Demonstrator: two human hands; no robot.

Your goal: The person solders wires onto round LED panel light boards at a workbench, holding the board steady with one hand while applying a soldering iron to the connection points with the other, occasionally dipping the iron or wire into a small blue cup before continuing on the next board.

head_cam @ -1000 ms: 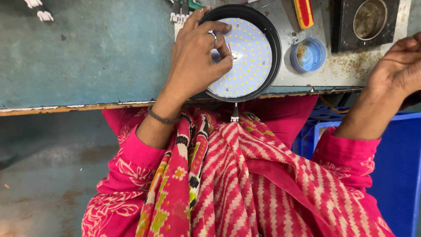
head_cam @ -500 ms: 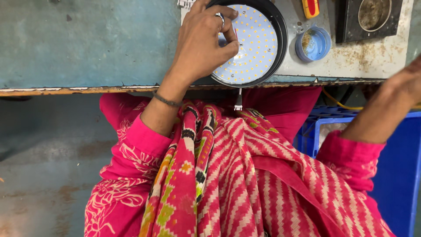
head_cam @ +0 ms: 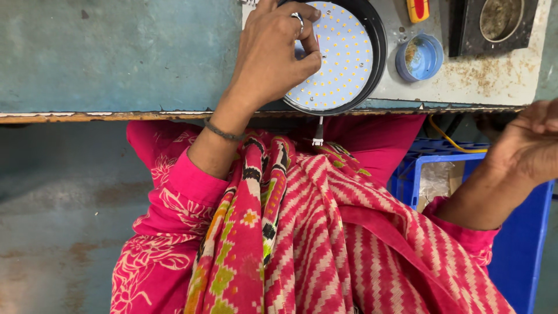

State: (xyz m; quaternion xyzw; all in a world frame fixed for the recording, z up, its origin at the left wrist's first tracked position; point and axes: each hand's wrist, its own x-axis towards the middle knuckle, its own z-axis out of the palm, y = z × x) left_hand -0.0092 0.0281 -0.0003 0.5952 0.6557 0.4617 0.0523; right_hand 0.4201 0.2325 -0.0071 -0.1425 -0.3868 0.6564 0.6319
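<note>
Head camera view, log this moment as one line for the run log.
left hand: fingertips on round LED light panel | right hand: off bench, above blue crate | blue cap: beside panel

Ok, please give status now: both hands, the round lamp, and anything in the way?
Left hand on round LED panel, fingertips pinching at board. Right hand off bench, above blue crate. Blue cup beside panel, apart.

The left hand (head_cam: pixel 270 58) is resting on the round LED panel (head_cam: pixel 343 58); the right hand (head_cam: pixel 532 145) is hovering at three o'clock over the blue crate (head_cam: pixel 523 232).

Glossy black lamp rim (head_cam: pixel 379 52), seemingly plastic; worn, matt painted table (head_cam: pixel 116 52).
</note>
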